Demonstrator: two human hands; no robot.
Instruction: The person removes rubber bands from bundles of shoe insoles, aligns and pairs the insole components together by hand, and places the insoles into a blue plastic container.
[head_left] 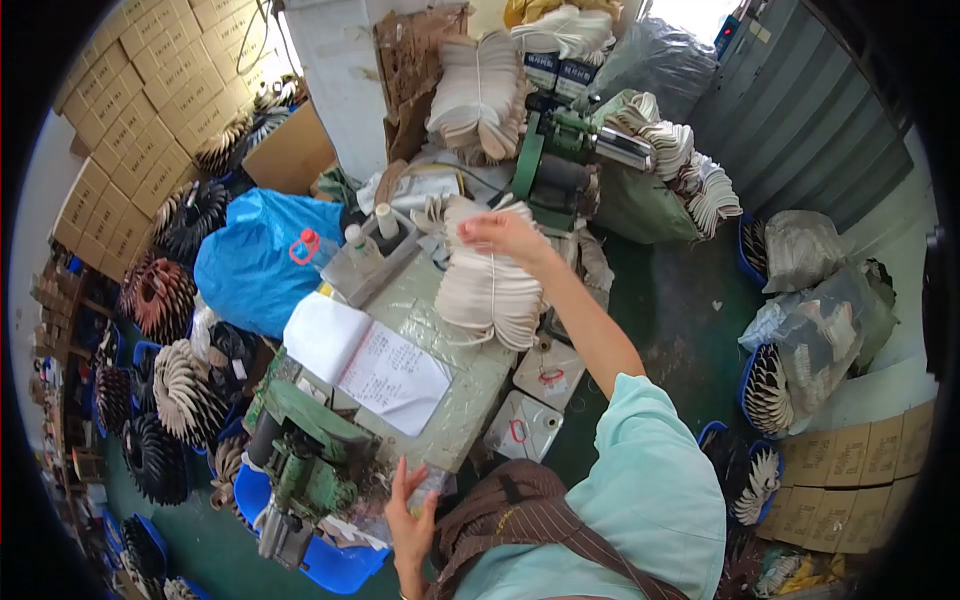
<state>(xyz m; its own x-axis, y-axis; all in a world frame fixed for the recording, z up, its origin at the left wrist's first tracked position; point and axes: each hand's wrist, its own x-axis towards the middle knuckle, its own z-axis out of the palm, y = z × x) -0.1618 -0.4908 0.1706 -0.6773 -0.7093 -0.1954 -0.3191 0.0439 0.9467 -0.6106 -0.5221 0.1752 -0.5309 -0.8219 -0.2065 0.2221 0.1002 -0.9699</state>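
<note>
My right hand (508, 240) is above a bundle of off-white, sole-shaped pieces (490, 292) tied with string on the worktable. Its fingers are drawn together, and whatever may be between them is hidden. My left hand (408, 522) is low near the front edge of the table, beside a green machine (318, 450). The fingers of that hand are apart and hold nothing. An open notebook (397, 378) with handwritten pages lies on the table (470, 400) between my two hands.
A grey tray (378, 275) with bottles stands beside a blue plastic bag (262, 255). Another green machine (560, 160) is at the back, near a tied stack (478, 95). Tin cans (523, 425) stand right of the table. Blue baskets and cartons (130, 130) line the sides.
</note>
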